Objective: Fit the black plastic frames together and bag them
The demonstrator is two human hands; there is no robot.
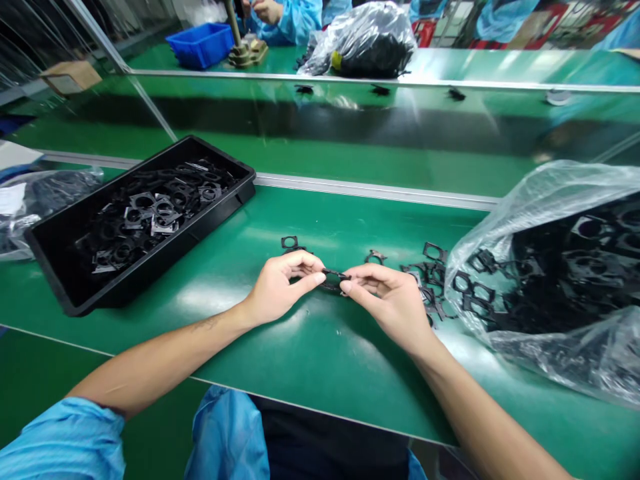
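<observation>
The black frame piece point(334, 279), held right of the black tray point(165, 257) over the bench point(310, 353), is clamped at its ends by the fingers of left hand point(280, 288) and right hand point(393, 300); uneven pressure could likely snap it or flick it away.

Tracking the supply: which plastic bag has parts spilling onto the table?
The clear bag at the right, beside the right hand; loose frames trail from it. The left bag and the far bag show none.
</observation>
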